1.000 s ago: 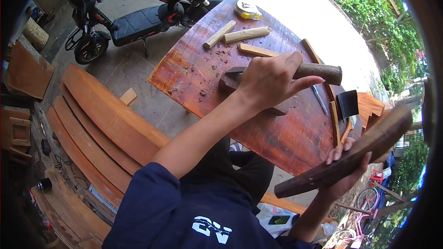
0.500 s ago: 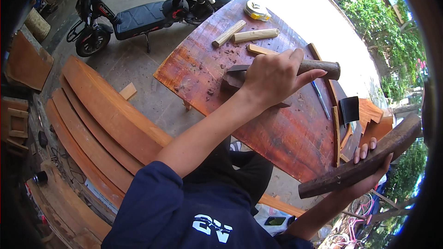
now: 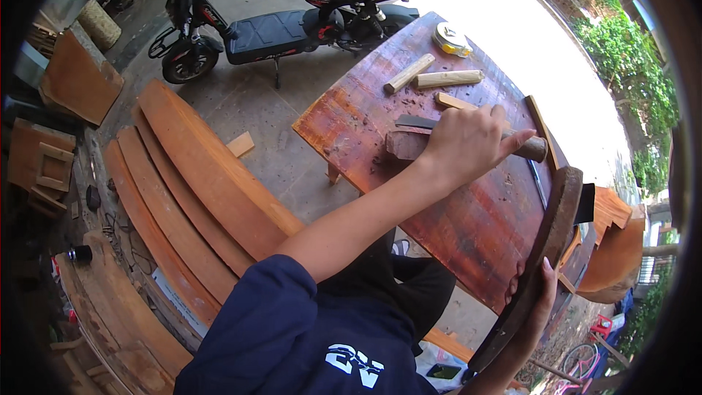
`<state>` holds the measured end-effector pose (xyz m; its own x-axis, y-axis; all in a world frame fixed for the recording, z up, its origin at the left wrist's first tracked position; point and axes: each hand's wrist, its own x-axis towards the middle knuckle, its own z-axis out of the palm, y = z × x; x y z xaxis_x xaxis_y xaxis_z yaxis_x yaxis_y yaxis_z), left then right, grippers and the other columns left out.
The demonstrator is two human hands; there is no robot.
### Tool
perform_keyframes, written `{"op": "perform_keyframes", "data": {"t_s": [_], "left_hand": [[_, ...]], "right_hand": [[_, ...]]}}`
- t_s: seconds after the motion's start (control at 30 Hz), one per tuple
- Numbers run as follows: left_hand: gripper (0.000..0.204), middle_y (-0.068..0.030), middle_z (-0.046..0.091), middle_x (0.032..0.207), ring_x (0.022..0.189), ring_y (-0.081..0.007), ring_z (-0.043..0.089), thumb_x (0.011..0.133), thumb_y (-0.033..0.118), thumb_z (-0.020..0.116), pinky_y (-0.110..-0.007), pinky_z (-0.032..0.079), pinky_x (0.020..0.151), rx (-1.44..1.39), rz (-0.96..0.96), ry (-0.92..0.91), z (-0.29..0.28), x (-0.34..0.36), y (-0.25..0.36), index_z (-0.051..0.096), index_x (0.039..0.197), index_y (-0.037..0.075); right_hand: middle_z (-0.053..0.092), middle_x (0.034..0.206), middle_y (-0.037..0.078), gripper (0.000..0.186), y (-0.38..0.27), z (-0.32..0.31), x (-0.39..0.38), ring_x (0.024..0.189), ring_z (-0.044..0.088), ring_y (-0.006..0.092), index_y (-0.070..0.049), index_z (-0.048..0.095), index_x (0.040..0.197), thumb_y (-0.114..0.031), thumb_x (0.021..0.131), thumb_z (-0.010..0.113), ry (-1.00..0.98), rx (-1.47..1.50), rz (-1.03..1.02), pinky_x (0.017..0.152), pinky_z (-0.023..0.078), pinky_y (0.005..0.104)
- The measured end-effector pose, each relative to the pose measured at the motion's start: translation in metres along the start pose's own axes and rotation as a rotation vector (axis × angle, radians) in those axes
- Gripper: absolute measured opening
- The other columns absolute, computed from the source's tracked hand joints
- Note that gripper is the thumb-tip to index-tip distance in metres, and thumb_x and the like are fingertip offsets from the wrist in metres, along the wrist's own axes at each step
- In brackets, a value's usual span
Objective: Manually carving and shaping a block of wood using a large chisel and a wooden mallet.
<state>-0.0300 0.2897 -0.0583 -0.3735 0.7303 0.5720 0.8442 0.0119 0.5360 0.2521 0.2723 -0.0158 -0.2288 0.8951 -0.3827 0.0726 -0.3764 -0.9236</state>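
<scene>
Right now, the head view shows the left hand (image 3: 468,148) closed around a round brown wooden handle (image 3: 532,148), a flat dark blade (image 3: 415,122) left of that grip and a dark brown block (image 3: 406,144) beside the blade. The right hand (image 3: 541,301) is wrapped around a long, curved, dark-brown wooden piece (image 3: 547,245) extending above and below its grip, near a glossy reddish-brown table (image 3: 461,238).

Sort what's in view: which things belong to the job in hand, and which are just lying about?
Likely in the job:
wooden-handled tool, gripped by the left hand
curved dark wooden piece, held in the right hand
dark block, by the left hand

Apparently lying about:
tape measure
two pale wooden sticks
curved planks
parked scooter
</scene>
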Motion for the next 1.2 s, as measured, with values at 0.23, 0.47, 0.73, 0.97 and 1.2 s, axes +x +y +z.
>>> {"op": "perform_keyframes", "data": {"t_s": [0.23,0.47,0.73,0.97,1.2], "left_hand": [[0.066,-0.0149,0.064,0.062,0.055,-0.029,0.069,0.104,0.061,0.045,-0.037,0.054,0.047,0.05,0.053,0.037,0.024,-0.003,0.009,0.062,0.08,0.002],[0.084,-0.0148,0.062,0.059,0.057,-0.0322,0.069,0.078,0.086,0.061,-0.04,0.053,0.053,-0.002,0.29,-0.223,0.007,-0.004,0.017,0.06,0.073,0.002],[0.089,-0.0147,0.065,0.066,0.064,-0.0353,0.07,0.066,0.088,0.068,-0.041,0.054,0.056,-0.027,0.424,-0.447,0.01,-0.025,0.044,0.06,0.085,0.0],[0.063,-0.0149,0.067,0.088,0.073,-0.0349,0.072,0.08,0.056,0.079,-0.045,0.057,0.061,-0.086,0.337,-0.429,-0.016,-0.044,0.058,0.055,0.1,0.002],[0.043,-0.0126,0.066,0.087,0.073,-0.0377,0.071,0.086,0.037,0.078,-0.048,0.058,0.062,0.038,0.137,-0.28,-0.062,-0.055,0.023,0.054,0.105,0.007]], "right_hand": [[0.057,0.079,0.005,0.051,0.049,-0.047,0.001,0.05,0.055,0.0139,-0.014,0.038,0.144,-0.036,0.101,0.056,0.101,-0.029,-0.253,0.039,0.047,0.0262],[0.06,0.077,0.007,0.036,0.048,-0.028,-0.007,0.057,0.058,0.0205,-0.007,0.057,0.109,-0.041,0.099,0.06,-0.026,0.059,-0.083,0.049,0.052,0.034],[0.059,0.082,0.008,0.043,0.055,-0.03,-0.004,0.059,0.058,0.0187,-0.009,0.052,0.128,-0.035,0.097,0.065,-0.057,0.111,-0.088,0.049,0.052,0.033],[0.058,0.083,0.008,0.057,0.05,-0.024,-0.009,0.056,0.056,0.0159,-0.012,0.036,0.148,-0.032,0.1,0.06,-0.098,0.17,-0.202,0.045,0.049,0.0295],[0.06,0.089,0.012,0.072,0.046,-0.027,-0.015,0.061,0.057,0.0191,-0.012,0.028,0.157,-0.024,0.097,0.065,-0.123,0.181,-0.224,0.052,0.051,0.0324]]}}
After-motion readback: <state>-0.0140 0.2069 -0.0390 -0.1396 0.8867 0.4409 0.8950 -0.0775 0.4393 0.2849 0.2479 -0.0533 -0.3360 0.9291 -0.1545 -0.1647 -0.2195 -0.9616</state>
